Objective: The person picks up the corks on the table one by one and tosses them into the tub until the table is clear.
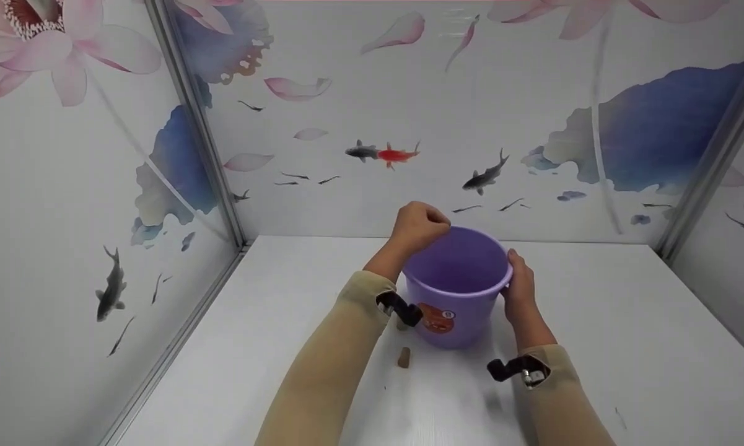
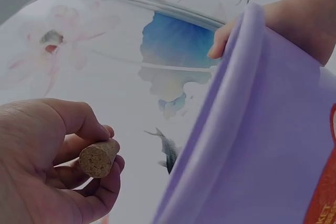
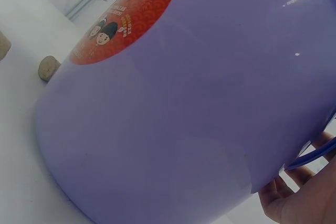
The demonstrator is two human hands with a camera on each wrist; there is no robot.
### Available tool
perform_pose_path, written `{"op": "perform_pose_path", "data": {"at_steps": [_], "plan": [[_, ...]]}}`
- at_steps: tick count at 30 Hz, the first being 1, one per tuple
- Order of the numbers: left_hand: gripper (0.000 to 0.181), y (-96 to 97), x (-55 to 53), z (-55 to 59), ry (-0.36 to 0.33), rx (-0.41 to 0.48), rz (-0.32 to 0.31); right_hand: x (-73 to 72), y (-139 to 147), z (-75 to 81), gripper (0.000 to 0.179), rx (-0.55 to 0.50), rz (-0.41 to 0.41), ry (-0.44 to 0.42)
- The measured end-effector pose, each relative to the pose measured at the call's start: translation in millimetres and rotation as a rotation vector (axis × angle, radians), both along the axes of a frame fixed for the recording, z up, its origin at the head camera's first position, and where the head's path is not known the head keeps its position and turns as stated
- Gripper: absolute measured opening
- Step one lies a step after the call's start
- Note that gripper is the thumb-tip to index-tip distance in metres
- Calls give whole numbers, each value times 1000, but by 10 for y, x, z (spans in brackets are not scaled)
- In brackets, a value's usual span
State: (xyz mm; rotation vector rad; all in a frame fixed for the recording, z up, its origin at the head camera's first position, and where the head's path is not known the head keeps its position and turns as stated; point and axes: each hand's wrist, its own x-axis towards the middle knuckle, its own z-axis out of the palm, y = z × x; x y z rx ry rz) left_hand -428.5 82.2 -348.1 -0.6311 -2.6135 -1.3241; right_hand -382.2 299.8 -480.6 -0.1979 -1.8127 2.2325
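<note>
A purple bucket (image 1: 455,316) with a red label stands on the white table, its open top tipped slightly toward me. My left hand (image 1: 418,226) is raised at the bucket's far left rim. Between its thumb and fingers it pinches a cork (image 2: 98,159), seen end-on in the left wrist view. My right hand (image 1: 521,285) grips the bucket's right side at the rim, beside a blue handle (image 3: 314,155) in the right wrist view. One loose cork (image 1: 404,357) stands on the table in front of the bucket. Another cork (image 3: 49,68) sits close by the bucket's left side.
White panels printed with fish and lotus flowers enclose the table (image 1: 223,371) at the back and both sides. A metal frame post (image 1: 201,136) rises at the left corner, and another post (image 1: 712,161) at the right.
</note>
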Motion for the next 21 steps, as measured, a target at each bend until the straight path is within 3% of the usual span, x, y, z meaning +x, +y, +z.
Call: {"op": "perform_pose_path", "data": {"at_steps": [9,15,21], "plan": [[11,53,-36,-83,-37,-15,26,-11,-5,14,63,7,-13,2],[10,90,-30,-51,11,-53,21,-7,-33,58,64,-2,-6,23],[10,141,-29,-124,31,-86,-10,11,-3,4,64,-12,-2,0]]}}
